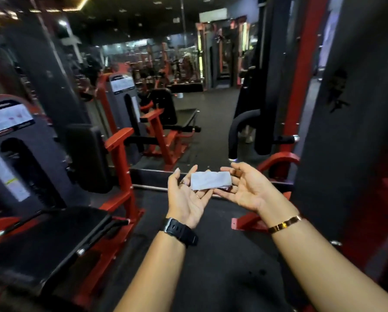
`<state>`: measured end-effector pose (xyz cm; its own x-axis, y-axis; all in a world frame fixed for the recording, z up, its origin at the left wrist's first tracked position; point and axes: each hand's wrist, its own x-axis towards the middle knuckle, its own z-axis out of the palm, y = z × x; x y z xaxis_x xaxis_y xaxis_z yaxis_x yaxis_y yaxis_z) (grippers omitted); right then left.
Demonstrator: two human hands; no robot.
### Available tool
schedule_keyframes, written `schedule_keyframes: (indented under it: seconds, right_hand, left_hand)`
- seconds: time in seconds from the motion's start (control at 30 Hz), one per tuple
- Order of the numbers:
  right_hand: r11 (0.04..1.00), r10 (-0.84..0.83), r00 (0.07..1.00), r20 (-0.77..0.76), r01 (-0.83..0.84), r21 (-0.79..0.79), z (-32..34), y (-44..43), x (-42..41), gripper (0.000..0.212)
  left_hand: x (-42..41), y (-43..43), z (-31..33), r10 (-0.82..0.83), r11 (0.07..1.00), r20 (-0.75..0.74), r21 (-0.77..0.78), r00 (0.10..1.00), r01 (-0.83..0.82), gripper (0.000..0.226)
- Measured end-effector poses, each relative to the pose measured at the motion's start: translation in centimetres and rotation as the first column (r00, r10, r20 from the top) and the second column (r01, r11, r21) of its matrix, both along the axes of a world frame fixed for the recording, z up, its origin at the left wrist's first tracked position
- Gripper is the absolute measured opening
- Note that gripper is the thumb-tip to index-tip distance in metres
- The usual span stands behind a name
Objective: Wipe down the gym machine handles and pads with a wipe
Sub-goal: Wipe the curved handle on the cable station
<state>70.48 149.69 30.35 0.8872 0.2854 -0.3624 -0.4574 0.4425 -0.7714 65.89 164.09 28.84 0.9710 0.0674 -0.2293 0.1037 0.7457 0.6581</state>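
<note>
A folded white wipe (210, 180) lies across the fingers of both my hands, held out in front of me at chest height. My left hand (186, 199) is palm up with a black watch at the wrist, its fingers relaxed under the wipe's left end. My right hand (249, 188), with a gold bracelet at the wrist, is palm up too, fingers lightly supporting the wipe's right end. A curved black padded handle (235, 131) of the red-framed machine hangs just beyond my hands, to the right.
A black seat pad (42, 242) on a red frame sits low at the left, with a black back pad (87, 154) behind it. A mirror wall ahead reflects more red machines. Dark rubber floor (211, 266) lies below my arms. A red and black upright (301, 75) stands at the right.
</note>
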Motion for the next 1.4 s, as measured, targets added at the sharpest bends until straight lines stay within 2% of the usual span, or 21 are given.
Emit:
schedule_keyframes:
  seconds: [0.27,0.43,0.53,0.63,0.67,0.73,0.8,0.87,0.93,1.0,1.1,1.17,1.23,1.27,1.3,1.33,1.37,1.4]
  right_hand:
    - [0.970,-0.244,0.969,-0.038,0.244,0.000,-0.8,-6.9,6.3,0.021]
    - [0.925,-0.379,0.925,-0.016,0.379,0.004,-1.0,-9.5,10.6,0.004]
    - [0.902,-0.428,0.904,0.019,0.428,-0.046,-1.2,-10.7,13.1,0.019]
    - [0.907,-0.409,0.912,0.039,0.411,-0.095,-1.4,-12.0,15.4,0.028]
    - [0.905,-0.411,0.910,0.046,0.414,-0.102,-1.6,-12.6,16.1,0.030]
    - [0.892,-0.435,0.899,0.044,0.437,-0.117,-2.1,-13.7,17.1,0.032]
    - [0.868,-0.486,0.874,0.017,0.485,-0.109,-2.5,-14.9,18.0,0.030]
    - [0.834,-0.551,0.834,-0.023,0.550,-0.042,-2.8,-16.1,18.8,0.021]
    - [0.780,-0.623,0.780,-0.060,0.625,0.023,-2.8,-17.4,19.7,0.012]
    - [0.723,-0.680,0.729,-0.078,0.685,0.093,-3.0,-18.6,20.9,0.012]
    - [0.679,-0.716,0.697,-0.050,0.710,0.188,-3.6,-19.8,22.9,0.020]
    - [0.689,-0.712,0.702,0.012,0.695,0.203,-3.9,-19.9,24.4,0.027]
    - [0.713,-0.701,0.700,0.138,0.691,0.116,-4.3,-19.5,26.0,0.032]
    - [0.711,-0.682,0.688,0.250,0.703,0.005,-4.6,-19.0,26.5,0.032]
    - [0.658,-0.636,0.655,0.409,0.737,-0.156,-5.1,-18.7,27.0,0.033]
    - [0.524,-0.537,0.589,0.604,0.794,-0.310,-5.6,-18.5,27.4,0.034]
    - [0.360,-0.371,0.501,0.782,0.854,-0.376,-6.3,-18.2,27.6,0.036]
    - [0.254,-0.169,0.407,0.897,0.898,-0.360,-7.2,-18.0,27.8,0.037]
  left_hand:
    - [10.1,-6.4,-1.2,-0.255,0.967,-0.016,0.010,0.967,0.256,0.046]
    - [16.6,-9.5,-1.4,-0.373,0.925,-0.002,0.079,0.928,0.372,0.045]
    - [20.0,-11.4,-1.4,-0.422,0.887,0.012,0.213,0.906,0.410,0.042]
    - [22.6,-13.3,-1.9,-0.514,0.808,0.100,0.390,0.852,0.442,0.043]
    - [23.3,-13.9,-2.1,-0.543,0.779,0.144,0.454,0.827,0.432,0.043]
    - [24.7,-15.0,-2.7,-0.554,0.718,0.247,0.626,0.795,0.306,0.053]
    - [25.9,-15.9,-3.7,-0.597,0.566,0.365,0.823,0.715,0.052,0.069]
    - [27.2,-16.5,-4.9,-0.662,0.308,0.415,0.910,0.624,-0.278,0.076]
    - [28.4,-17.0,-5.9,-0.657,0.026,0.478,0.787,0.583,-0.617,0.076]
    - [29.7,-17.7,-6.9,-0.633,-0.194,0.536,0.588,0.558,-0.785,0.076]
    - [31.5,-18.6,-8.1,-0.602,-0.378,0.540,0.456,0.588,-0.806,0.084]
    - [32.2,-18.9,-8.5,-0.563,-0.458,0.548,0.416,0.618,-0.786,0.089]
    - [33.0,-19.2,-8.5,-0.518,-0.518,0.569,0.386,0.639,-0.763,0.097]
    - [33.3,-19.3,-8.4,-0.495,-0.548,0.572,0.378,0.654,-0.746,0.104]
    - [33.7,-19.4,-8.3,-0.473,-0.580,0.573,0.370,0.669,-0.726,0.111]
    - [34.0,-19.4,-8.2,-0.451,-0.608,0.573,0.364,0.684,-0.705,0.118]
    - [34.2,-19.4,-8.2,-0.433,-0.624,0.578,0.363,0.692,-0.692,0.123]
    - [34.3,-19.4,-8.2,-0.425,-0.635,0.582,0.354,0.694,-0.686,0.124]
